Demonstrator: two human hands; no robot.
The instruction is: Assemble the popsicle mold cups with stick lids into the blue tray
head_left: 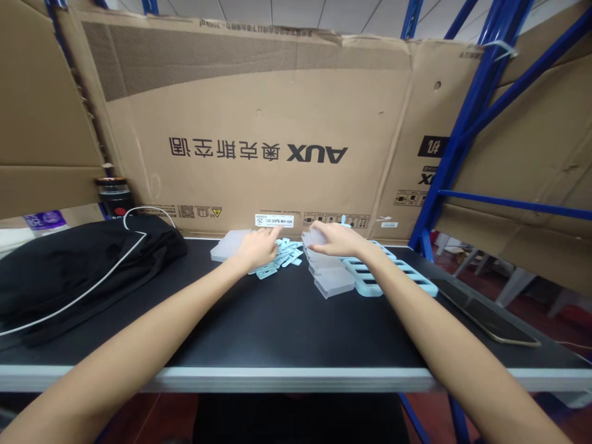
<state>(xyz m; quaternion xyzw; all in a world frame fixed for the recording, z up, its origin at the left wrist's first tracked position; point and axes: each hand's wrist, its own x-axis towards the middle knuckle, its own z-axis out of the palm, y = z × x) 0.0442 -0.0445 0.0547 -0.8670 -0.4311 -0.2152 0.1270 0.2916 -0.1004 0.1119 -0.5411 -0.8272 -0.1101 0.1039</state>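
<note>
My left hand (259,248) is over the left side of a pile of small light-blue plastic pieces (283,258), its index finger stretched out and apart from the thumb. Nothing shows in it, though its lower fingers are partly hidden. Just left of it lies a translucent plastic box (226,245). My right hand (337,239) has thumb and fingers around the far end of a row of overlapping translucent plastic boxes (333,282), closed on one of them. Under my right forearm sits a light-blue slotted rack (370,288), partly covered by the arm.
On the right of the black tabletop (287,333) lies a dark phone-like slab (490,314). A black cloth bag (92,265) with a white cable fills the left, with a dark jar (115,196) behind. A large cardboard panel (259,92) and blue rack posts (462,142) stand behind.
</note>
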